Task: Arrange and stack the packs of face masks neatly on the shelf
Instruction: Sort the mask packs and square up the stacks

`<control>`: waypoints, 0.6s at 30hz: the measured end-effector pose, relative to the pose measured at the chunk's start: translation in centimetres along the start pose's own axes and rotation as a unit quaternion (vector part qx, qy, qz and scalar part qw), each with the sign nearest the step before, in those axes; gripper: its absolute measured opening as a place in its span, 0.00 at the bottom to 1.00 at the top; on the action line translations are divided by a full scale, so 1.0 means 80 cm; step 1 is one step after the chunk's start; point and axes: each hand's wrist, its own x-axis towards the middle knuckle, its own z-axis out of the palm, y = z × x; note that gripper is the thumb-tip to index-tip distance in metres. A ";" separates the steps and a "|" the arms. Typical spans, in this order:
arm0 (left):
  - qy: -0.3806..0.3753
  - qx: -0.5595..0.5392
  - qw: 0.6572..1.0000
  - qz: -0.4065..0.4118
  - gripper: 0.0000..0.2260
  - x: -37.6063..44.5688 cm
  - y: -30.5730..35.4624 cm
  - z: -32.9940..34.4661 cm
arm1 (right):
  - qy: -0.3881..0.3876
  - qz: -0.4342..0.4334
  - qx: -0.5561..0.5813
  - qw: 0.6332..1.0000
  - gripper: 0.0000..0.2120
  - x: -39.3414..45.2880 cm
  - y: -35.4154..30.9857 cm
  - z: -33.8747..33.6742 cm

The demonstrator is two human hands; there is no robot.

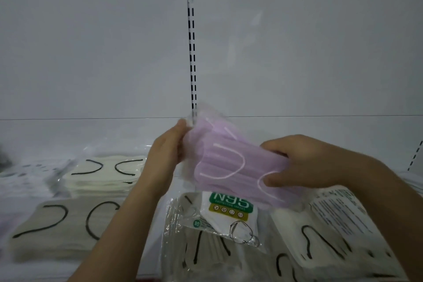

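Right now my left hand (166, 155) has its fingers curled round the upper left edge of the pink mask pack (231, 162), pinching the clear wrapper near its top corner. My right hand (304, 162) grips the opposite end, thumb on the front face and the other fingers wrapped behind, so the pack hangs tilted between both hands, raised off everything beneath it and just in front of the shelf's back panel (91, 52).

Moving outward, directly below the pink pack lies an N95 pack (229, 215), skewed on top of a loose heap of clear-wrapped packs (206, 254) with black ear loops. To the right a white pack with printed text (336, 217) lies at an angle, also untidy. On the left, a cream pack (105, 171) sits toward the back and a beige pack (64, 224) nearer the front, both lying flat on the shelf (68, 130) and looking fairly orderly.

I judge the job to be somewhere in the middle: the left side seems arranged, while the centre and right heaps remain to be sorted, and the pink pack I hold has no place yet.
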 end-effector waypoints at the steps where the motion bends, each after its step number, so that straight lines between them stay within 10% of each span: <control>1: 0.000 0.020 1.000 0.002 0.19 -0.001 -0.002 -0.003 | -0.015 0.002 -0.014 1.000 0.13 0.004 -0.003 0.001; 4: 0.021 0.048 0.999 -0.010 0.11 -0.014 -0.026 -0.014 | -0.066 0.022 -0.063 0.996 0.15 0.010 -0.003 0.029; 13: 0.008 0.110 0.994 -0.019 0.25 -0.024 -0.027 -0.004 | -0.032 0.017 -0.046 0.998 0.18 0.011 0.005 0.044; 18: 0.130 0.184 0.974 0.027 0.21 -0.021 -0.016 0.013 | -0.049 0.003 -0.025 0.998 0.19 0.016 -0.002 0.060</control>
